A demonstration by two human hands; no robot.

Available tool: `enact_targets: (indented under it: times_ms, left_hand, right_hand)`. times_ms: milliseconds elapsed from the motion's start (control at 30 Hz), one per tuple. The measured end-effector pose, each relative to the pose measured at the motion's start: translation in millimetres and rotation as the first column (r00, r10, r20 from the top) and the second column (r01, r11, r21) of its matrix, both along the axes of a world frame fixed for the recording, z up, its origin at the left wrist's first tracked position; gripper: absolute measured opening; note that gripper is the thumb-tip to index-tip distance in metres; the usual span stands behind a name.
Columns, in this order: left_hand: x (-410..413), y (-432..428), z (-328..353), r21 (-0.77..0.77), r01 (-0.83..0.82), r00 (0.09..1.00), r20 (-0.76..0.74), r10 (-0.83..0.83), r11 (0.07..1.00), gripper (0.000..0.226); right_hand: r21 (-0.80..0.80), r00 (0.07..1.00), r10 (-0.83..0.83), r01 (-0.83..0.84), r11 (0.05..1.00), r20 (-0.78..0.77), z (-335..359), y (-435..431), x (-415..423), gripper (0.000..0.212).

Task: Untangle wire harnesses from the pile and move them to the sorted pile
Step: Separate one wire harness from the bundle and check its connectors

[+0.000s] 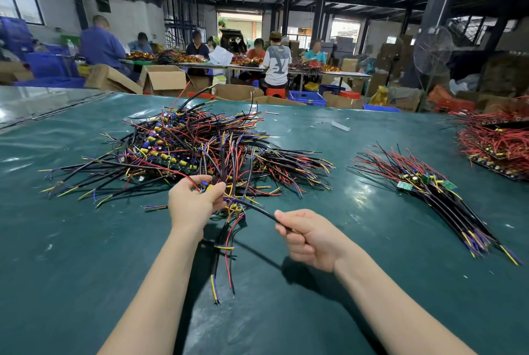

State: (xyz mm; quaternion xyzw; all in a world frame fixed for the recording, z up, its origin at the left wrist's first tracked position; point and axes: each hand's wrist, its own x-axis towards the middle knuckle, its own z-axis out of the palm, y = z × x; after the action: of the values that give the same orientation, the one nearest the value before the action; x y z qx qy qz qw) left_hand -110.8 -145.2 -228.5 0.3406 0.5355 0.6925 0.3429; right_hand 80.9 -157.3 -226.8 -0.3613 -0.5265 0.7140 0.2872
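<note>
A big tangled pile of wire harnesses (189,148), black, red, yellow and blue, lies on the green table (86,240) ahead of me. My left hand (191,203) grips one harness (232,206) by its small board at the pile's near edge; its wires hang down toward me. My right hand (309,236) pinches a black wire (257,208) of that harness and holds it taut to the right. The sorted pile (435,191), with wires laid parallel and green boards at its top, lies to the right.
Another heap of red-wired boards (498,140) sits at the far right edge. A small white piece (340,126) lies beyond the piles. Cardboard boxes (163,77) and blue crates (307,97) stand past the table, where several people work.
</note>
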Motion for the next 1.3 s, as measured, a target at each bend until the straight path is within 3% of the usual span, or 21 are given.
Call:
enact_targets:
  times_ms: [67, 233, 300, 400, 467, 567, 733, 833, 967, 1067, 1200, 1300]
  left_hand:
    - [1.9, 0.5, -2.5, 0.008, -0.005, 1.000, -0.022, 0.005, 1.000, 0.021]
    - [-2.4, 1.3, -5.3, 0.020, 0.017, 0.983, 0.181, -0.021, 1.000, 0.016]
    - [-0.6, 0.0, -5.1, 0.052, 0.020, 0.971, 0.235, -0.031, 0.998, 0.018]
    - [1.4, -1.0, -3.4, 0.067, -0.042, 0.979, 0.204, 0.028, 0.997, 0.021]
    - [0.1, -0.9, -2.9, 0.073, -0.076, 0.979, 0.192, 0.061, 0.994, 0.023]
    - [-1.2, -1.5, -4.0, 0.076, -0.074, 0.982, 0.180, 0.059, 0.994, 0.023]
    - [-7.7, -2.4, -4.8, 0.082, -0.097, 0.966, 0.248, 0.074, 0.992, 0.022]
    - [-12.7, -2.4, -4.6, 0.083, -0.128, 0.950, 0.297, 0.098, 0.988, 0.023]
    - [-6.2, -3.2, -2.1, 0.102, -0.129, 0.968, 0.230, 0.103, 0.986, 0.026]
    - [-0.7, -6.6, 1.0, 0.154, -0.105, 0.983, 0.166, 0.079, 0.982, 0.026]
    - [14.8, -9.2, 8.2, 0.213, 0.003, 0.998, 0.066, -0.017, 0.977, 0.026]
    - [31.5, -8.0, 11.7, 0.211, 0.082, 0.995, 0.038, -0.092, 0.974, 0.027]
  right_hand:
    - [0.050, 1.000, -0.014, 0.015, 0.999, -0.021, -1.9, -0.3, 1.3, 0.033]
    - [0.008, 0.992, 0.103, -0.102, 0.995, -0.068, -1.2, -0.1, 14.0, 0.015]
    - [0.019, 0.998, 0.039, -0.040, 0.999, 0.042, -2.9, 3.0, 18.2, 0.021]
    - [0.218, 0.927, -0.116, 0.038, 0.975, 0.358, -1.9, 5.0, 15.8, 0.031]
    - [0.326, 0.877, -0.200, 0.053, 0.944, 0.437, -0.8, 5.4, 13.8, 0.037]
    - [0.314, 0.892, -0.197, 0.066, 0.947, 0.406, 1.4, 5.4, 16.1, 0.041]
    - [0.137, 0.995, -0.045, 0.032, 0.990, 0.093, 3.2, 2.1, 22.5, 0.027]
    - [0.252, 0.983, -0.040, -0.007, 0.968, 0.180, 1.8, -0.1, 18.4, 0.024]
    - [0.489, 0.781, -0.282, -0.034, 0.872, 0.557, 0.8, 4.3, 11.6, 0.028]
    - [0.440, 0.693, -0.228, -0.142, 0.887, 0.684, -1.2, 6.8, 13.7, 0.027]
    - [0.351, 0.691, -0.048, -0.306, 0.885, 0.722, 16.4, 8.0, 41.7, 0.028]
    - [0.460, 0.819, -0.250, -0.019, 0.888, 0.517, 33.1, 12.6, 61.2, 0.032]
